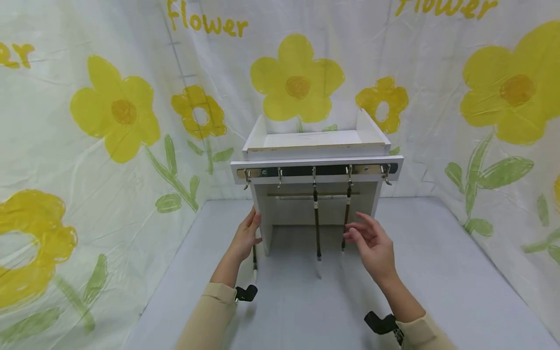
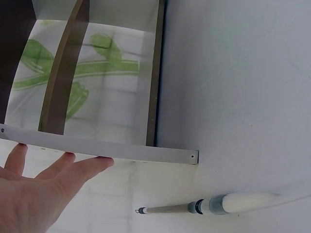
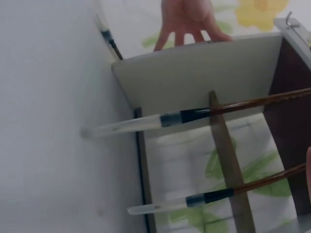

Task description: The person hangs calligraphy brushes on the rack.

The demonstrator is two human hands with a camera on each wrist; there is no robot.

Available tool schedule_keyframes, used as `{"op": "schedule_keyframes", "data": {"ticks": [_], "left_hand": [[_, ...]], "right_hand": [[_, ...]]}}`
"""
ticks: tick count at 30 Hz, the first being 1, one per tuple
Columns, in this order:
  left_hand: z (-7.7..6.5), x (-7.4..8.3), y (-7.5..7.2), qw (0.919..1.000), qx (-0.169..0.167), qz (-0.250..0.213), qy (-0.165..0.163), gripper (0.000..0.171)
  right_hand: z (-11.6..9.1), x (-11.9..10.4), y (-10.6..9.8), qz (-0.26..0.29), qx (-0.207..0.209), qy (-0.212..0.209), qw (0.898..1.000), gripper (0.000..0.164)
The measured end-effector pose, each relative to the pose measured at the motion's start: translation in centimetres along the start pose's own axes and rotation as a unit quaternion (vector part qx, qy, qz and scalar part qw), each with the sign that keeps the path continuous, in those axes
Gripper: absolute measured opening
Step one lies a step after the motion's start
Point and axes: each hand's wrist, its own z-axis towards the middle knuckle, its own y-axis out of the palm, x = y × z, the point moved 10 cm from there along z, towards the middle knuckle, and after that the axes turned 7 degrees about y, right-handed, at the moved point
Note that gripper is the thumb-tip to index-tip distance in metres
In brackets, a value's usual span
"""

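Observation:
A white wooden shelf (image 1: 317, 154) with a row of metal hooks stands on the table. My left hand (image 1: 246, 236) rests its straight, spread fingers against the outer face of the left side panel (image 1: 264, 233). From the hooks hang two brown-handled paintbrushes, one in the middle (image 1: 317, 223) and another to its right (image 1: 347, 209); pale covers enclose their tips. My right hand (image 1: 372, 245) is beside that right-hand brush, fingers loosely bent, thumb apart from them. Outside the left panel is a third brush (image 2: 209, 206), thicker and white-tipped, just below my left hand.
The hook rail (image 1: 297, 171) runs along the shelf's front, with bare hooks (image 1: 386, 174) at both ends. A thin wooden bar (image 1: 312, 194) spans the inside. Behind everything hangs a white sheet painted with yellow flowers (image 1: 297, 87). A pale cloth (image 1: 302, 316) covers the table.

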Motion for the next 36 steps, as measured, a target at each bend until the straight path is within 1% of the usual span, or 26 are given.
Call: {"op": "schedule_keyframes", "data": {"ticks": [3, 5, 8, 10, 13, 16, 19, 22, 25, 27, 30, 33, 36], "left_hand": [[0.0, 0.0, 0.0, 1.0, 0.0, 0.002, -0.002, 0.068], [0.1, 0.0, -0.1, 1.0, -0.002, 0.005, -0.002, 0.067], [0.1, 0.0, -0.1, 1.0, -0.001, 0.008, -0.004, 0.067], [0.1, 0.0, -0.2, 0.9999, 0.0, 0.01, -0.004, 0.067], [0.0, 0.0, -0.3, 0.9999, 0.003, 0.009, -0.006, 0.067], [0.0, 0.1, -0.3, 0.9999, 0.003, 0.007, -0.007, 0.067], [0.0, 0.0, -0.2, 0.9999, 0.001, 0.006, -0.008, 0.068], [0.1, -0.1, -0.1, 1.0, 0.001, 0.004, -0.009, 0.068], [0.1, 0.0, -0.2, 1.0, 0.001, 0.006, -0.006, 0.068], [0.1, -0.1, -0.3, 1.0, 0.004, 0.006, -0.005, 0.069], [-0.1, 0.0, -0.4, 0.9999, 0.005, 0.009, -0.004, 0.07], [-0.1, 0.0, -0.3, 0.9999, 0.006, 0.008, -0.004, 0.07], [0.0, 0.0, -0.2, 0.9999, 0.005, 0.008, -0.005, 0.069]], "right_hand": [[0.3, 0.3, -1.1, 0.018, 0.03, 0.001, 0.999, 0.044], [0.5, 0.9, -1.9, 0.03, 0.053, -0.008, 0.998, 0.044], [0.6, 1.1, -2.9, 0.03, 0.082, -0.017, 0.996, 0.042], [0.6, 1.1, -3.5, 0.027, 0.101, -0.016, 0.994, 0.04], [0.8, 1.3, -4.4, 0.011, 0.137, 0.001, 0.991, 0.038], [1.0, 2.1, -5.6, 0.004, 0.176, 0.028, 0.984, 0.037], [1.3, 3.4, -6.4, 0.006, 0.194, 0.056, 0.979, 0.036], [1.6, 4.6, -6.6, 0.02, 0.188, 0.087, 0.978, 0.036], [1.9, 6.0, -6.3, 0.039, 0.168, 0.129, 0.977, 0.04], [2.1, 6.9, -6.0, 0.044, 0.148, 0.159, 0.975, 0.044], [2.3, 8.1, -5.5, 0.031, 0.115, 0.202, 0.972, 0.05], [2.5, 9.1, -5.1, 0.017, 0.079, 0.235, 0.968, 0.055], [2.5, 10.0, -4.6, 0.024, 0.044, 0.265, 0.963, 0.058]]}}
